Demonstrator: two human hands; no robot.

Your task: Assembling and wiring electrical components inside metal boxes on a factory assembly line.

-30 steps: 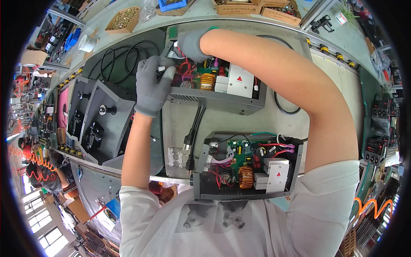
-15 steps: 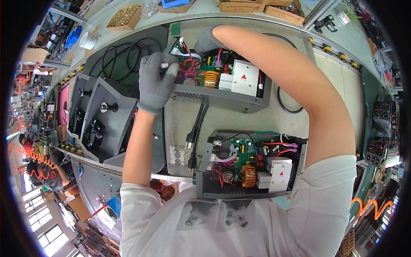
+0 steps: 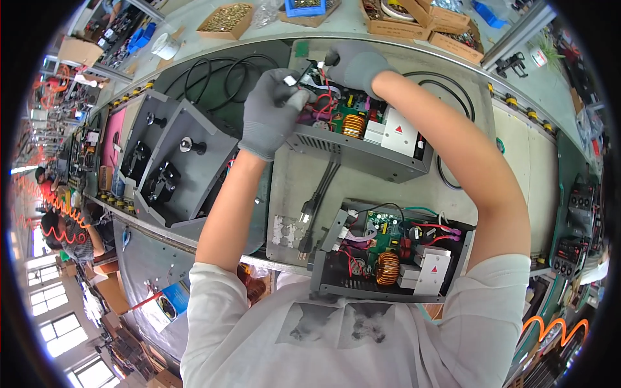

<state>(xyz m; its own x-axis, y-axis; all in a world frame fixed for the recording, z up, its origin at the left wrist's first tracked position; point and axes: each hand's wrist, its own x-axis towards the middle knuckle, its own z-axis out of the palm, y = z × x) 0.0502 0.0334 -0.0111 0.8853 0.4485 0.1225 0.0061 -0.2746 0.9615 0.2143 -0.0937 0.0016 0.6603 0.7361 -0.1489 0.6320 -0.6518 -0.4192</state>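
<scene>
Both my hands wear grey gloves, at the far open metal housing (image 3: 362,155). My left hand (image 3: 268,113) is closed at its left end, pinching a small white wire connector (image 3: 289,80). My right hand (image 3: 362,66) is over the far edge with its fingers curled together; what they hold, if anything, is hidden. Next to those fingertips stands another white plug (image 3: 320,64) on red wires (image 3: 325,97). Inside the housing sit a green circuit board, a copper-wound coil (image 3: 353,126) and a white plate (image 3: 398,132) with a red triangle.
A second open housing (image 3: 388,258) with similar parts lies close to my body. Power cords (image 3: 310,207) lie between the two. Grey metal covers (image 3: 184,158) with black fittings stand at left. Cartons of small parts (image 3: 225,21) line the far shelf.
My right hand has risen out of the housing's far side, and its curled fingers now show beside the white plug. My left hand still pinches its connector. The whole view has shifted somewhat.
</scene>
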